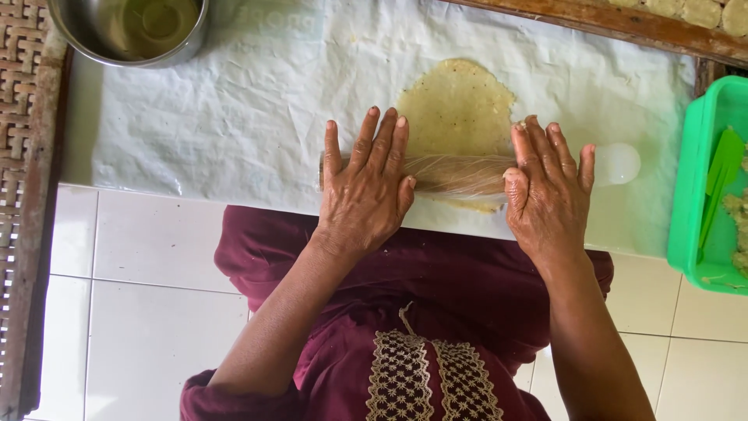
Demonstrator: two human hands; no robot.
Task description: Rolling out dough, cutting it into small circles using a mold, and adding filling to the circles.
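Your left hand (pixel 366 191) and right hand (pixel 548 187) lie flat, fingers spread, apart on the two ends of a plastic-wrapped rolling pin (pixel 456 173). Just beyond it lies the thin yellowish dough sheet (pixel 457 105), on a white plastic sheet (pixel 234 109) over the tiled floor (pixel 148 312). Farther: steel bowl (pixel 128 31), left; green tub (pixel 705 195), right.

one dough sheet (pixel 456 105), one rolling pin (pixel 460 173)
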